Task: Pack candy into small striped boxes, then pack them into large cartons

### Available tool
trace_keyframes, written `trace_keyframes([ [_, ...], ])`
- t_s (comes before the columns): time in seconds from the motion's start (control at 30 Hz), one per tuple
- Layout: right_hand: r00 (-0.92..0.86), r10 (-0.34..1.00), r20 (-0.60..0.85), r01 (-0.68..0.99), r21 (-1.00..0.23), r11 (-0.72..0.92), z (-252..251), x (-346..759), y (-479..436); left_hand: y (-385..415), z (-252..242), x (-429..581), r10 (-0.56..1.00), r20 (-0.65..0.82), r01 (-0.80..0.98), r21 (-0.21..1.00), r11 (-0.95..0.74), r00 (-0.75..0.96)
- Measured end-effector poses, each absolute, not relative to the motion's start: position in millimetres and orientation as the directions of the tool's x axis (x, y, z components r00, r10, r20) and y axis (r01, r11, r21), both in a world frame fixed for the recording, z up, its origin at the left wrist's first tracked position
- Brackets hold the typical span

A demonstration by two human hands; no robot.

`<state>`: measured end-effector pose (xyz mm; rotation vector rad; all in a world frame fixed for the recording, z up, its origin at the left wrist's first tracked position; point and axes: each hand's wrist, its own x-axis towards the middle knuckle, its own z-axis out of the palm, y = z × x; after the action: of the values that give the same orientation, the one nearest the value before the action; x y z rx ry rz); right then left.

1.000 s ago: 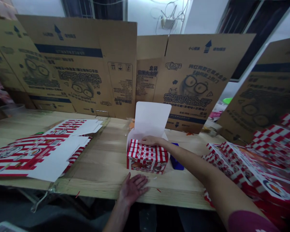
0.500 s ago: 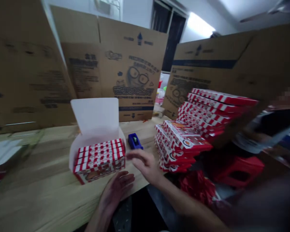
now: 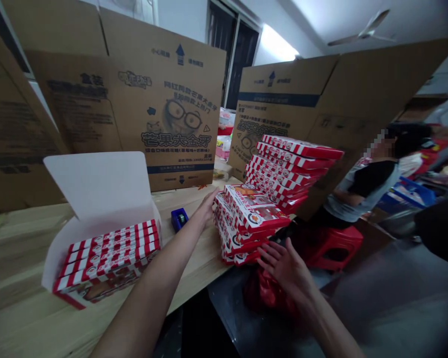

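Observation:
A shorter stack of flat red-and-white striped boxes (image 3: 252,211) stands at the table's right edge. My left hand (image 3: 209,205) lies along the stack's left side with its fingers stretched out; whether it presses on the boxes I cannot tell. At the stack's front right corner is my right hand (image 3: 283,263), palm turned toward the boxes and fingers spread, holding nothing. Behind rises a taller pile of the same boxes (image 3: 287,169). To the left, a white-lidded carton (image 3: 100,186) stands open, packed with rows of striped boxes (image 3: 112,253).
A blue tape dispenser (image 3: 179,219) sits between carton and stack on the wooden table (image 3: 194,263). Large cardboard boxes (image 3: 134,114) wall off the back. Below the table edge hangs a red plastic bag (image 3: 271,291). On the right, a person (image 3: 373,179) sits on a red stool (image 3: 338,248).
Both hands have moved right, from beside the packed carton to the two sides of the shorter stack. The view has turned right, so the carton appears further left.

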<state>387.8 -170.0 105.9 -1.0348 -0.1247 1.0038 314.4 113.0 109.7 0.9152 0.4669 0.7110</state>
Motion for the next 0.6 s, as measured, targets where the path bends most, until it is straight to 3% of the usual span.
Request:
trace_keyframes([
  [0.3,0.471,0.750,-0.465,-0.716,-0.698,0.016,131.9,395.3,-159.5,116.1,108.6,314.6,0.790,-0.071,-0.347,0.872,0.345,0.608],
  [0.6,0.411,0.737,-0.536,-0.689,-0.712,-0.134,152.7,396.5,-159.7,87.5,118.8,278.8,0.850,-0.069,-0.389,0.868,0.309,0.522],
])
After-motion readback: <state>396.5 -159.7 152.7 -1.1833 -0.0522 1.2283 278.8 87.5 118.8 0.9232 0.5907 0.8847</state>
